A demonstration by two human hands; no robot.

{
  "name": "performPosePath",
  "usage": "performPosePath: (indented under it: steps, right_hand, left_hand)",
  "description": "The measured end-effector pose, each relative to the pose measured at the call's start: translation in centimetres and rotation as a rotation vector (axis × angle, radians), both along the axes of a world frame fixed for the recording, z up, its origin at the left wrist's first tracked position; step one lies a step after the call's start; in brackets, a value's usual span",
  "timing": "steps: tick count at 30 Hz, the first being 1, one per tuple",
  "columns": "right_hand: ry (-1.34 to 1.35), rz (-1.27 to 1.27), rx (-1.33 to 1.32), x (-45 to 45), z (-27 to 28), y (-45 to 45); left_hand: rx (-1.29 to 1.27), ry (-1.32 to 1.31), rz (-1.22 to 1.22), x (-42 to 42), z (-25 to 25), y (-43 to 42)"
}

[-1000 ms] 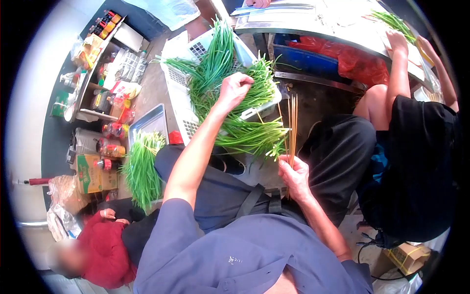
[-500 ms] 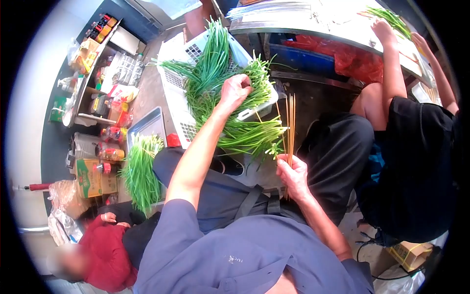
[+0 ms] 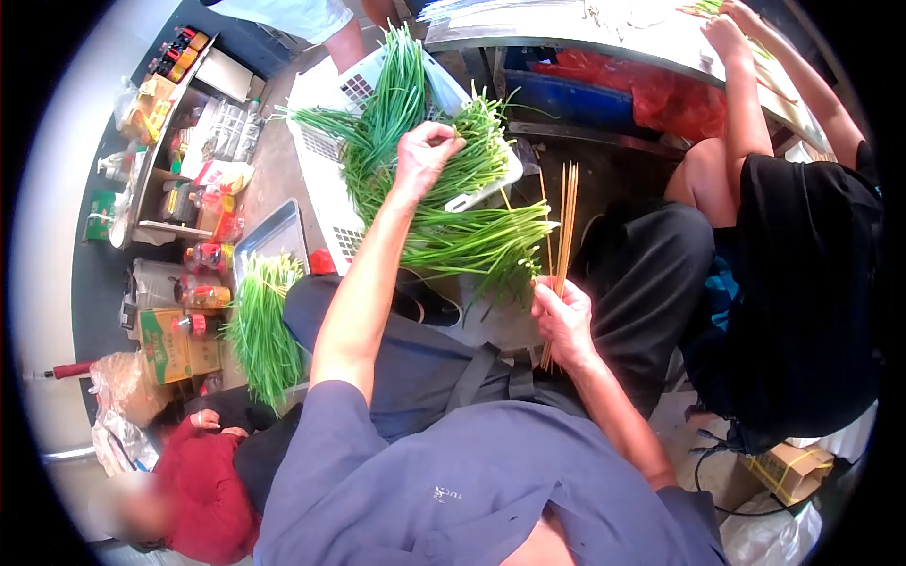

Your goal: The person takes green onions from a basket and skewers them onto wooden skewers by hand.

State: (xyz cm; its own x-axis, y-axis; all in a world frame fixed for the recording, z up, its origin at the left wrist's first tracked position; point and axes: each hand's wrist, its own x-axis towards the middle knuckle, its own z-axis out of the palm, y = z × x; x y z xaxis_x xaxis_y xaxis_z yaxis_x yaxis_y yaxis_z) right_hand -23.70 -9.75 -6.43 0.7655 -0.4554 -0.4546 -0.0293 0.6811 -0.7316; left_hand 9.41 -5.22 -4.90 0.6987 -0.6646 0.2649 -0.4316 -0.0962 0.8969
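My left hand (image 3: 425,158) is over the green chives (image 3: 392,113) heaped in a white plastic basket (image 3: 321,160). Its thumb and fingers are pinched together; what they hold, if anything, is too small to make out. Thin wooden skewers (image 3: 566,222) stand upright in my right hand (image 3: 564,321), whose fingers are closed around their lower part. Beside them, a layer of chives (image 3: 472,241) lies across the basket's near side, pale cut ends towards the skewers. One skewer leans apart from the others.
A bundle of chives (image 3: 264,325) rests on a metal tray (image 3: 294,226) at the left. Shelves with bottles line the wall. A co-worker in black (image 3: 793,283) handles greens at a table (image 3: 604,38); a person in red (image 3: 203,491) sits lower left.
My left hand has shifted slightly left over the chives. My right hand still holds the skewers. The co-worker's hands have come together, and a person in light clothing shows more at the top.
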Motion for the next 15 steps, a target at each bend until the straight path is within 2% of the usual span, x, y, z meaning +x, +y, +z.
performPosePath:
  steps: [3, 5, 7, 10, 15]
  right_hand:
    - [-0.003, -0.024, 0.040, 0.1, -0.1, -0.2]
    - [-0.007, -0.044, 0.079, 0.2, 0.1, -0.4]
    - [-0.010, -0.046, 0.081, 0.2, -0.2, -0.3]
    - [-0.017, -0.049, 0.084, 0.1, -0.3, -0.3]
    - [-0.010, -0.045, 0.032, 0.1, 0.1, -0.2]
  left_hand:
    - [-0.177, 0.166, -0.011, -0.4, 2.5, 0.4]
    - [-0.069, 0.089, 0.071, 0.0, 4.0, 0.7]
    - [-0.252, 0.171, -0.006, -0.8, 5.3, 0.9]
    - [-0.304, 0.254, -0.014, -1.7, 6.8, 1.0]
    - [-0.143, 0.209, 0.008, -2.3, 8.4, 1.8]
